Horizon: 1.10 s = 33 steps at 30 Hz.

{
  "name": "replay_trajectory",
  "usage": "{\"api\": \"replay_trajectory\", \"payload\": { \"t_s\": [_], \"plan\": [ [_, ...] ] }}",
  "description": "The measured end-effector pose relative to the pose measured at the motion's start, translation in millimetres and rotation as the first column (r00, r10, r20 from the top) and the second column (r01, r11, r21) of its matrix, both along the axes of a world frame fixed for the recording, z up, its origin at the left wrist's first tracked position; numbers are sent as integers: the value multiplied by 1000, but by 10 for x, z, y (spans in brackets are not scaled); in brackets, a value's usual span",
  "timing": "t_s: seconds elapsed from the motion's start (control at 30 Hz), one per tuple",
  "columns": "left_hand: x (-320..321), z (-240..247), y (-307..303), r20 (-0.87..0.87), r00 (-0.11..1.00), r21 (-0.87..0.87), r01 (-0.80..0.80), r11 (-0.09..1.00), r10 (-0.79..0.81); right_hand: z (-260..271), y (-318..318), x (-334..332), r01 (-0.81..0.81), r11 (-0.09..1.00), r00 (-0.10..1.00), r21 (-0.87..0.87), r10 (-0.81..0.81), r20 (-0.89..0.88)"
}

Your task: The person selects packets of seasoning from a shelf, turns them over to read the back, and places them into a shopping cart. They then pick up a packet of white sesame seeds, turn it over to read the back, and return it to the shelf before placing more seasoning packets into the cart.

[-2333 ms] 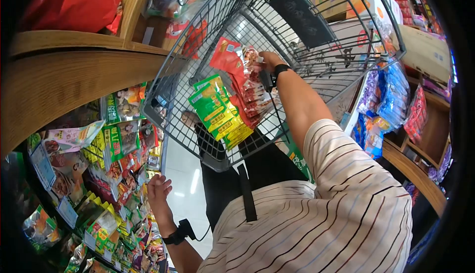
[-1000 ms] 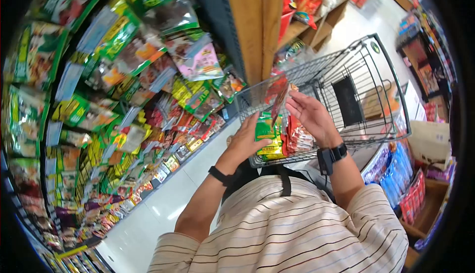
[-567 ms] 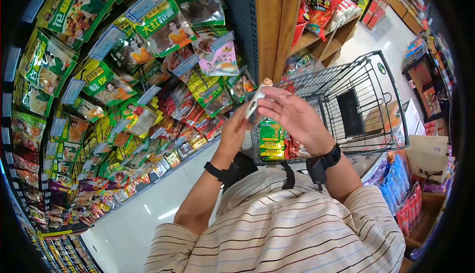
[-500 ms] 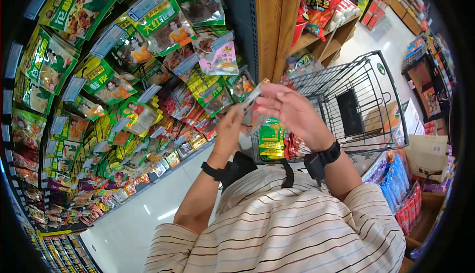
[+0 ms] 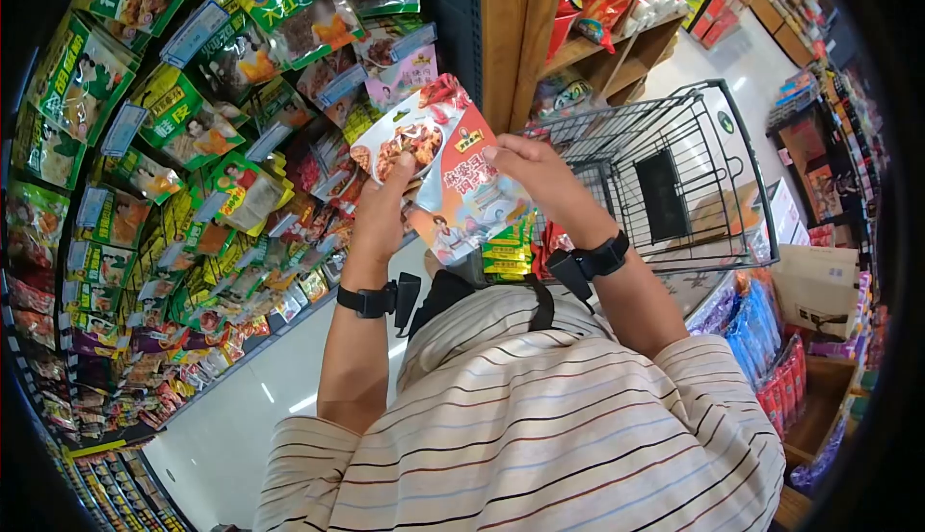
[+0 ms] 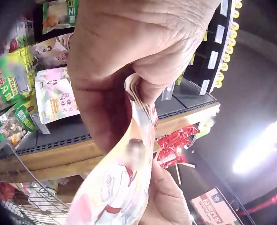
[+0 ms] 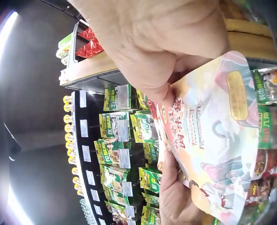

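Observation:
A seasoning packet (image 5: 453, 180), white and red with a picture of cooked food, is held face-up in front of the body. My left hand (image 5: 381, 214) grips its left side, thumb on the printed front. At the opposite edge, my right hand (image 5: 549, 185) pinches it with the thumb on top. The left wrist view shows the packet (image 6: 124, 183) bent and nearly edge-on. In the right wrist view its pale printed face (image 7: 218, 131) spreads below the hand. Green-and-yellow packets (image 5: 507, 254) lie in the shopping cart (image 5: 665, 146) just beyond, partly covered by the held packet.
Racks of hanging spice packets (image 5: 193, 137) fill the left side. A wooden shelf (image 5: 506, 40) with red snack bags (image 5: 607, 2) stands ahead. On the right are blue packs (image 5: 753, 325) and a cardboard box (image 5: 817, 286). White floor tiles (image 5: 241, 426) show at lower left.
Earlier the right hand was at red packets inside the cart. Half a second ago the packet stood edge-on in the left hand; now it faces up and the right hand pinches it too.

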<state>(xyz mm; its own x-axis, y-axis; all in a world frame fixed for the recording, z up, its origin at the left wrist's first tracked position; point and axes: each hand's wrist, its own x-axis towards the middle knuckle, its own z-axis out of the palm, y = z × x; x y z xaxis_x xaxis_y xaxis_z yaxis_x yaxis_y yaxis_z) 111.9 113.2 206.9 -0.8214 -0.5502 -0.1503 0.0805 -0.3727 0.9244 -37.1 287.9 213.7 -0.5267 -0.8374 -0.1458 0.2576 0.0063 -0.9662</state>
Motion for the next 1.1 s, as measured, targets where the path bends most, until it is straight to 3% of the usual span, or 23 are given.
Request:
{"api": "replay_trajectory", "payload": {
  "t_s": [0.13,0.27,0.47,0.57,0.77,1.1],
  "plan": [
    [37,34,4,-36,999,100,0,995,3,25,8,36,10,1000,1000,-21,-10,6],
    [89,-38,-53,-39,999,42,28,999,-26,54,12,76,35,999,999,-38,-34,39],
    [138,-67,9,-70,997,147,47,988,-37,80,43,89,54,998,997,-44,-52,54],
    [153,-102,56,-96,993,140,79,987,-66,-43,16,60,73,994,992,-75,-65,110],
    [246,-193,53,43,989,87,134,987,-139,-81,10,64,104,991,987,-78,-93,132],
    [227,-257,77,-17,996,123,85,989,-84,-82,-7,111,123,990,969,-72,-105,222]
  ]
}}
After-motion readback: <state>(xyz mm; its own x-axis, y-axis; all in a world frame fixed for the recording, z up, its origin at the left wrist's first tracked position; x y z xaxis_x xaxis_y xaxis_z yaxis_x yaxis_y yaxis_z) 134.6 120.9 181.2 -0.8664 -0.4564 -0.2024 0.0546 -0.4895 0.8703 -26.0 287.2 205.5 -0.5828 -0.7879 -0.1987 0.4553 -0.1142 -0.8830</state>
